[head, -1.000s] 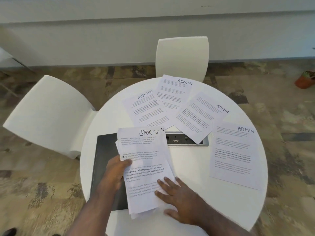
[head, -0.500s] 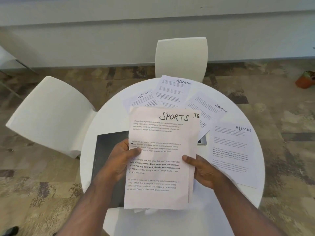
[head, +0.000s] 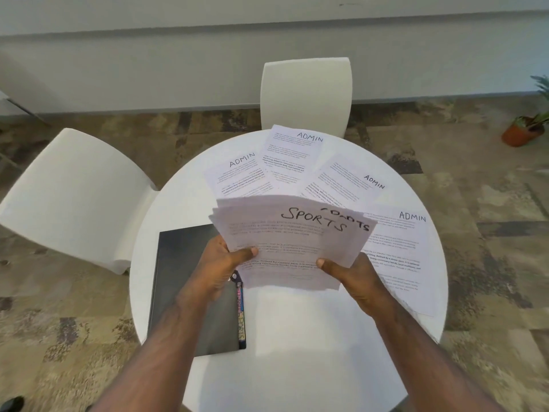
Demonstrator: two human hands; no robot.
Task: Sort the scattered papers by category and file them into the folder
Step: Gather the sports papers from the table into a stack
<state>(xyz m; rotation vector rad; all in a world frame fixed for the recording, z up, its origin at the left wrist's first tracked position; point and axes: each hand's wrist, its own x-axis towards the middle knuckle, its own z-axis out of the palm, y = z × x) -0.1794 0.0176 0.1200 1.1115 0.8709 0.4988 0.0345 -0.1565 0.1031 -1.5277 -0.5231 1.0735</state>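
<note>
Both hands grip the SPORTS papers (head: pixel 285 242) above the table (head: pixel 297 337), the left hand (head: pixel 219 263) pinching the left edge and the right hand (head: pixel 347 272) the lower right corner, sheets loosely fanned. The closed dark folder (head: pixel 184 263) lies flat under the left wrist, long axis running away from the person, so the left hand is nearer to open it. Four ADMIN sheets (head: pixel 395 248) lie spread across the far and right side of the round white table; white chairs (head: pixel 74 191) stand on patterned carpet.
</note>
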